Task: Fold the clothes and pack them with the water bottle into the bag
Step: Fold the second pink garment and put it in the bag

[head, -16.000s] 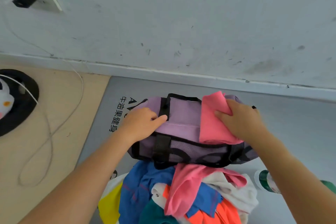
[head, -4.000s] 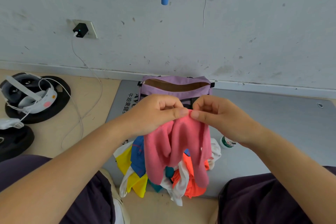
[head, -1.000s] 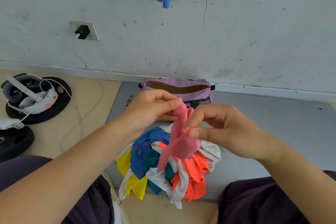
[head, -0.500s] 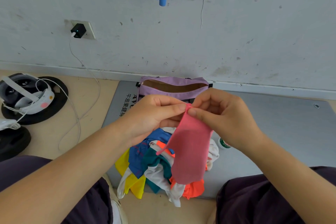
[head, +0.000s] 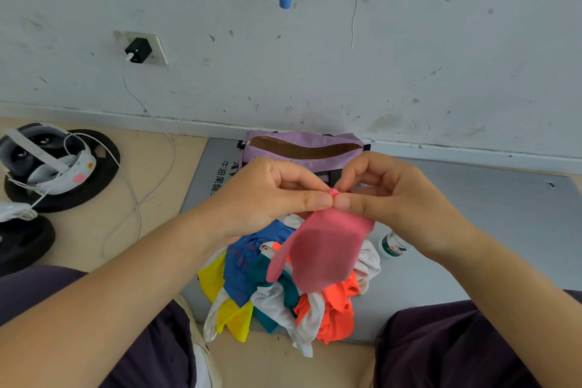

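Behind both hands' fingers [head: 310, 200] pinching a pink garment [head: 324, 249], the purple bag [head: 302, 151] gapes unzipped.

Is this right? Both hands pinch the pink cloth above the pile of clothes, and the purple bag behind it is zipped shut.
Not quite: the purple fabric bag is open, its brown lining showing in the head view. The rest holds: the left hand and right hand pinch the pink cloth above the multicoloured pile of clothes.

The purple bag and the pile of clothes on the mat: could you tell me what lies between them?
In the head view, the left hand and right hand pinch the pink garment between the purple bag and the clothes pile.
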Demonstrator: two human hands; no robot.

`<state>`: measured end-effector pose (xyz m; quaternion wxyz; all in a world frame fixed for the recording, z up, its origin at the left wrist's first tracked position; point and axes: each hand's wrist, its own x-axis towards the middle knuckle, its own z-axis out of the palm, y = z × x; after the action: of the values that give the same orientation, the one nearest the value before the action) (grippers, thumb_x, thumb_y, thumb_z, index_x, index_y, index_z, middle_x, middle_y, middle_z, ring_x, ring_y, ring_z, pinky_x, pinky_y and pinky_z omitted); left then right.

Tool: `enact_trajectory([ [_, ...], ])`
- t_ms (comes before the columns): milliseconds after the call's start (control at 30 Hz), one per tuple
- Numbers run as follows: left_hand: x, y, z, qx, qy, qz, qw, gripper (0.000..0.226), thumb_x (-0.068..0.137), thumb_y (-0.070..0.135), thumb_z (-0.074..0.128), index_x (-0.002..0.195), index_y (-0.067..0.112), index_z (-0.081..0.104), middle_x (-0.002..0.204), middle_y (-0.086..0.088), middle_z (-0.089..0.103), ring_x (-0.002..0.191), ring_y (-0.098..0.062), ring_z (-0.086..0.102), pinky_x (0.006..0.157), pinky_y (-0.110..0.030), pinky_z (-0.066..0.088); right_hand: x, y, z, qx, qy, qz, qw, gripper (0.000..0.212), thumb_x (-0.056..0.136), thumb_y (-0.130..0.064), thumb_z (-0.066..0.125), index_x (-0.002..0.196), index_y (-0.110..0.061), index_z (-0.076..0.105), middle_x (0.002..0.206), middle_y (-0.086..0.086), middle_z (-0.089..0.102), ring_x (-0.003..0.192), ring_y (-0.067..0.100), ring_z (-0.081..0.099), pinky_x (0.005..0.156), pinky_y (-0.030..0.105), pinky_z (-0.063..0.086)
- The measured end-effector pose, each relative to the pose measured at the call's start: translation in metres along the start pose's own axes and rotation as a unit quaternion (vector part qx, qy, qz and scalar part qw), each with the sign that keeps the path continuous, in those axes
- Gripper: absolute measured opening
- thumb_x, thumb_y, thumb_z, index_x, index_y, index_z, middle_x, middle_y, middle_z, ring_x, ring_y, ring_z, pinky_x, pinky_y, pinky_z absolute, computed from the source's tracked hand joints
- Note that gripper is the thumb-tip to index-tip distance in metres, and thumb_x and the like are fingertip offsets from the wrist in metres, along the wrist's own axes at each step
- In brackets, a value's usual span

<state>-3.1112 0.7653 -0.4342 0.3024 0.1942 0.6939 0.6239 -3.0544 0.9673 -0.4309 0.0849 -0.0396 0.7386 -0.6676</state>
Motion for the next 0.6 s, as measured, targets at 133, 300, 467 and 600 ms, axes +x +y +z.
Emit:
enact_trajectory([
  [133,-0.005,0.005,-0.004,0.063,-0.008,0.049,0.997,0.015,0.076,0.032,0.072,0.087,0.023,0.077,0.070,0.001,0.071,0.053,-0.013,0.060,0.057,-0.024,0.051,0.002,-0.001,-0.003,-0.002,-0.068,0.026,0.997,0.025,0.076,-0.020,0.077,0.099,-0.017,0.067,0.088,0.004,0.064,0.081,0.021,0.058,0.074,0.029,0.048],
  [300,-0.006,0.006,-0.009,0.101,0.002,0.071,0.992,0.004,0.086,0.020,0.068,0.090,0.020,0.070,0.073,0.004,0.070,0.054,-0.020,0.065,0.059,-0.028,0.054,0.002,0.001,-0.003,-0.028,-0.096,0.037,0.994,0.022,0.080,-0.018,0.075,0.098,-0.010,0.067,0.097,0.005,0.071,0.081,0.014,0.069,0.071,0.022,0.054],
  [467,-0.005,0.005,-0.011,0.121,0.057,0.089,0.987,0.013,0.092,0.004,0.063,0.088,0.015,0.066,0.075,0.002,0.068,0.059,-0.018,0.067,0.059,-0.026,0.056,0.005,0.010,0.000,-0.113,-0.105,0.047,0.987,0.015,0.082,-0.022,0.076,0.092,-0.017,0.067,0.092,0.001,0.070,0.071,0.008,0.065,0.066,0.022,0.052],
  [600,-0.002,0.005,-0.019,0.110,0.121,0.100,0.981,0.011,0.091,0.003,0.064,0.088,0.014,0.064,0.074,-0.003,0.063,0.059,-0.012,0.062,0.058,-0.023,0.053,0.007,0.017,-0.006,-0.234,-0.101,0.059,0.965,0.003,0.087,-0.020,0.072,0.088,-0.018,0.070,0.082,-0.008,0.069,0.067,0.007,0.063,0.063,0.019,0.050],
])
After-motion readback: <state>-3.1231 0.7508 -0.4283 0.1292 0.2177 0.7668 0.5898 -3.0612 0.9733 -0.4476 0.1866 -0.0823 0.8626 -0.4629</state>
